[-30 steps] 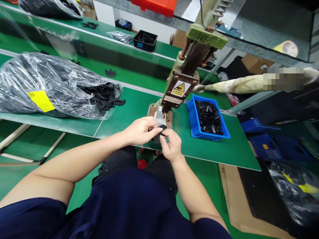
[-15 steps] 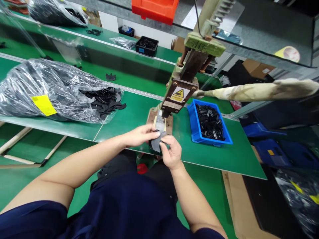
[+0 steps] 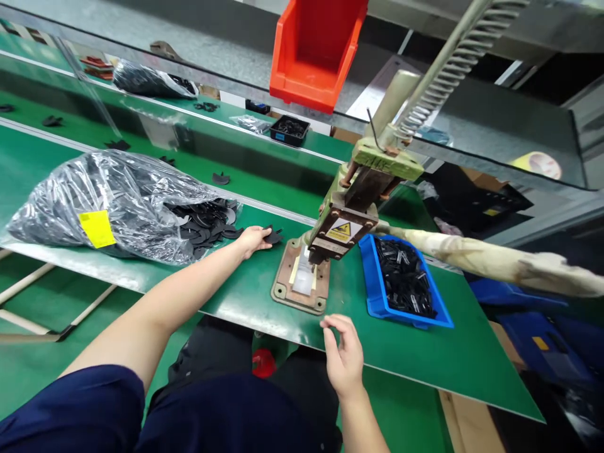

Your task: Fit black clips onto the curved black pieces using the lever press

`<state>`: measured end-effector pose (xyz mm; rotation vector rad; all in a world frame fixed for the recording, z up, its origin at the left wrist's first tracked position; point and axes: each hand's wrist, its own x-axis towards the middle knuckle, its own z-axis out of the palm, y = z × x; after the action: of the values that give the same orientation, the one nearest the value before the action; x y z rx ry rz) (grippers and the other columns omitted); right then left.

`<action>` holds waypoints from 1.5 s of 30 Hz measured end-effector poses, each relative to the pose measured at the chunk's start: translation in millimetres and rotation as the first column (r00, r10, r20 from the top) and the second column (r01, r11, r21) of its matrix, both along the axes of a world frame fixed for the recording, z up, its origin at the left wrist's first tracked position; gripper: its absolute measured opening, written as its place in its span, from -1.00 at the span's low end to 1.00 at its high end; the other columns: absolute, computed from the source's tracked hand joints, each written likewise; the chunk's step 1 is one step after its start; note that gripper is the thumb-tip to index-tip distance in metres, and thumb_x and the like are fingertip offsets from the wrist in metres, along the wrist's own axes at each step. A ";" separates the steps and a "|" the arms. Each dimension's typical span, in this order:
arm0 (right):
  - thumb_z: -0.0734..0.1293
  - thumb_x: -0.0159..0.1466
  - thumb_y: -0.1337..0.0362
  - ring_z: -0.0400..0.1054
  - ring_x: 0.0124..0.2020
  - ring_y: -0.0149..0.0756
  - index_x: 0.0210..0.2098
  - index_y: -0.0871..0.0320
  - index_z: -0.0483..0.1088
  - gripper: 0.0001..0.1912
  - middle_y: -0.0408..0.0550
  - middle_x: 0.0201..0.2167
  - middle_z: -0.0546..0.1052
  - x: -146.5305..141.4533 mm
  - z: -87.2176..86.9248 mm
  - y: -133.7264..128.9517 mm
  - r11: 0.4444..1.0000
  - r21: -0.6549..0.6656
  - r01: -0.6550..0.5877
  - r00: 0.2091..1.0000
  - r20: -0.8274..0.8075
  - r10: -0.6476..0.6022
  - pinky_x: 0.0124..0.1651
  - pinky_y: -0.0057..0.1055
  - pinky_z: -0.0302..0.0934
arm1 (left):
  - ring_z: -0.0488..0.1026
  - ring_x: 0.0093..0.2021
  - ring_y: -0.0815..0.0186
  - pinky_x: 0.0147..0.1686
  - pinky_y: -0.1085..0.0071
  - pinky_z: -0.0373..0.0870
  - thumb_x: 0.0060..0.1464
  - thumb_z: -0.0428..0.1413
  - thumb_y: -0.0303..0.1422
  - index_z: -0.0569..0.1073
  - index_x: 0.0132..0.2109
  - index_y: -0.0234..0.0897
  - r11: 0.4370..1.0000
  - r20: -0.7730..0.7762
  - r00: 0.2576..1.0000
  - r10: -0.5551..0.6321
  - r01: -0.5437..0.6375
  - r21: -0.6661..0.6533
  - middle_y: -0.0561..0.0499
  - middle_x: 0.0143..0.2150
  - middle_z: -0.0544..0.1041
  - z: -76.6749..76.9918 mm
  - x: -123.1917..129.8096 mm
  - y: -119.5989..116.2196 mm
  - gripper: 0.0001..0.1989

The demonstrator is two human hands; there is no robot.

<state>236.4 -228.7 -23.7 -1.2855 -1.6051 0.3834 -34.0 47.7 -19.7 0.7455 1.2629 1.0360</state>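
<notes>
My left hand (image 3: 255, 241) reaches across the green bench, its fingertips closed on a black curved piece (image 3: 272, 235) with small prongs. That piece is low over the bench, just right of a loose heap of similar black pieces (image 3: 207, 221) spilling from a clear plastic bag (image 3: 127, 201). By the bench's front edge, my right hand (image 3: 343, 355) is loosely curled, thumb and fingers slightly apart, with nothing visible in it. Between the hands stands a hand press (image 3: 342, 229) with a warning label. Its base plate (image 3: 278, 290) bears a pale metal fixture (image 3: 303, 280) with no black piece on it.
A blue bin (image 3: 375, 301) of small black parts stands right of the press. The wrapped press lever (image 3: 481, 255) sticks out above it to the right. An orange bin (image 3: 306, 85) hangs overhead at the shelf edge. More black pieces (image 3: 221, 178) lie on the strip behind.
Both hands have left the press front, where they held a curved piece together. My left hand went left toward the heap with a piece; my right drew back right. The view tilted up.
</notes>
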 end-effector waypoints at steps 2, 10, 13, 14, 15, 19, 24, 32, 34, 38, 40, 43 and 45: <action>0.34 0.39 0.31 0.56 -0.11 -0.16 0.00 -0.03 0.53 -0.77 -0.01 -0.19 0.60 5.2 0.9 -7.6 0.999 -0.012 0.032 0.999 0.010 -0.032 -0.09 -0.13 0.57 | 0.50 -0.43 0.37 -0.37 0.37 0.61 0.17 0.44 -0.21 0.38 -0.32 -0.27 0.999 -0.025 1.000 0.016 -0.015 0.048 0.00 -0.45 0.49 7.0 10.5 35.6 -0.60; 0.38 0.37 0.22 0.59 -0.12 -0.12 -0.06 -0.05 0.58 -0.83 -0.01 -0.18 0.63 36.6 10.4 -19.0 0.986 -0.033 0.163 0.985 0.068 -0.160 -0.12 -0.11 0.58 | 0.54 -0.35 0.39 -0.11 0.34 0.54 0.23 0.35 -0.27 0.39 -0.31 -0.31 0.979 -0.083 0.996 -0.032 0.048 0.196 0.00 -0.43 0.50 18.5 38.7 90.5 -0.68; 0.39 0.37 0.17 0.59 -0.09 -0.10 -0.09 -0.03 0.59 -0.84 0.02 -0.17 0.64 61.0 13.7 -17.1 0.974 -0.031 0.226 0.971 0.084 -0.223 -0.06 -0.06 0.57 | 0.56 -0.35 0.33 -0.10 0.31 0.55 0.12 0.39 -0.37 0.42 -0.27 -0.29 0.979 -0.149 0.989 -0.009 0.039 0.199 -0.01 -0.40 0.54 -7.1 33.3 71.5 -0.73; 0.39 0.37 0.15 0.59 -0.08 -0.09 -0.09 -0.02 0.59 -0.84 0.02 -0.16 0.64 69.7 14.9 -15.2 0.969 -0.030 0.246 0.966 0.088 -0.242 -0.03 -0.03 0.57 | 0.57 -0.34 0.33 -0.08 0.31 0.55 0.11 0.39 -0.39 0.44 -0.24 -0.29 0.977 -0.167 0.986 -0.009 0.044 0.210 -0.01 -0.39 0.56 -15.7 29.0 62.6 -0.75; 0.39 0.37 0.13 0.59 -0.08 -0.09 -0.10 -0.02 0.59 -0.83 0.03 -0.16 0.64 78.2 16.5 -12.5 0.964 -0.029 0.264 0.961 0.093 -0.261 -0.01 -0.01 0.56 | 0.58 -0.31 0.32 -0.06 0.31 0.54 0.10 0.38 -0.40 0.46 -0.20 -0.28 0.974 -0.179 0.984 -0.014 0.055 0.222 -0.01 -0.36 0.58 -23.5 23.5 52.9 -0.76; 0.36 0.39 0.05 0.57 -0.06 -0.11 -0.11 0.01 0.56 -0.77 0.04 -0.12 0.64 107.9 26.0 4.4 0.933 -0.019 0.359 0.927 0.119 -0.355 0.09 0.02 0.50 | 0.60 -0.16 0.26 0.03 0.31 0.53 0.10 0.38 -0.32 0.55 -0.12 -0.25 0.924 -0.287 0.953 -0.099 0.194 0.328 -0.05 -0.22 0.64 -43.9 -5.4 10.5 -0.76; 0.28 0.41 -0.03 0.51 -0.06 -0.16 -0.03 0.11 0.53 -0.62 0.11 -0.02 0.62 145.4 41.9 30.3 0.854 -0.035 0.519 0.833 0.244 -0.496 0.12 -0.08 0.45 | 0.60 -0.12 0.21 0.07 0.28 0.54 0.15 0.32 -0.07 0.56 -0.04 -0.22 0.865 -0.499 0.857 -0.126 0.342 0.368 -0.05 -0.16 0.65 -54.8 -34.5 -33.6 -0.64; 0.37 0.41 0.03 0.48 0.04 -0.23 0.04 0.14 0.50 -0.64 0.01 0.00 0.59 204.7 53.3 68.1 0.690 -0.264 0.674 0.680 0.588 -0.439 0.26 -0.07 0.41 | 0.61 -0.14 0.17 0.03 0.25 0.55 0.16 0.21 0.08 0.53 -0.03 -0.20 0.826 -0.639 0.761 -0.110 0.428 0.367 -0.07 -0.16 0.65 -66.8 -37.9 -51.1 -0.53; 0.38 0.41 -0.01 0.48 0.11 -0.22 0.08 0.15 0.48 -0.58 0.01 0.07 0.57 208.7 54.3 77.7 0.658 -0.307 0.688 0.660 0.642 -0.390 0.27 -0.04 0.43 | 0.61 -0.13 0.15 0.03 0.24 0.55 0.18 0.20 0.05 0.53 -0.03 -0.20 0.821 -0.664 0.740 -0.104 0.441 0.362 -0.07 -0.15 0.65 -67.3 -37.7 -51.2 -0.56; 0.38 0.42 -0.03 0.48 0.13 -0.22 0.13 0.15 0.46 -0.55 0.04 0.13 0.55 208.7 55.5 96.2 0.612 -0.380 0.694 0.644 0.707 -0.292 0.23 -0.06 0.48 | 0.61 -0.14 0.13 0.01 0.22 0.55 0.18 0.20 0.02 0.53 -0.05 -0.18 0.813 -0.710 0.700 -0.082 0.459 0.359 -0.07 -0.16 0.66 -65.2 -37.9 -52.3 -0.61; 0.38 0.42 -0.03 0.48 0.14 -0.21 0.15 0.15 0.45 -0.54 0.04 0.15 0.54 207.0 55.7 104.5 0.592 -0.396 0.702 0.634 0.726 -0.266 0.23 -0.06 0.48 | 0.60 -0.15 0.13 0.00 0.23 0.55 0.18 0.20 0.01 0.53 -0.05 -0.18 0.811 -0.720 0.689 -0.078 0.464 0.357 -0.06 -0.17 0.66 -63.3 -37.4 -53.2 -0.61; 0.38 0.42 -0.03 0.48 0.14 -0.21 0.15 0.15 0.45 -0.54 0.05 0.15 0.54 204.1 56.6 114.6 0.573 -0.403 0.714 0.621 0.742 -0.252 0.22 -0.07 0.49 | 0.60 -0.15 0.13 -0.01 0.24 0.55 0.18 0.21 0.01 0.53 -0.06 -0.18 0.816 -0.725 0.684 -0.081 0.463 0.346 -0.06 -0.18 0.66 -60.3 -36.1 -54.3 -0.62; 0.38 0.42 -0.03 0.48 0.12 -0.23 0.14 0.15 0.45 -0.54 0.04 0.14 0.54 202.0 58.2 118.8 0.571 -0.401 0.717 0.620 0.742 -0.257 0.21 -0.09 0.49 | 0.60 -0.16 0.13 -0.02 0.25 0.54 0.18 0.21 0.01 0.54 -0.08 -0.18 0.820 -0.717 0.692 -0.079 0.455 0.348 -0.05 -0.19 0.65 -58.1 -35.3 -54.8 -0.63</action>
<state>438.4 -109.9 34.4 -2.6229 -1.5041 0.1510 -69.3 -7.2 -77.8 1.8123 1.4216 0.8584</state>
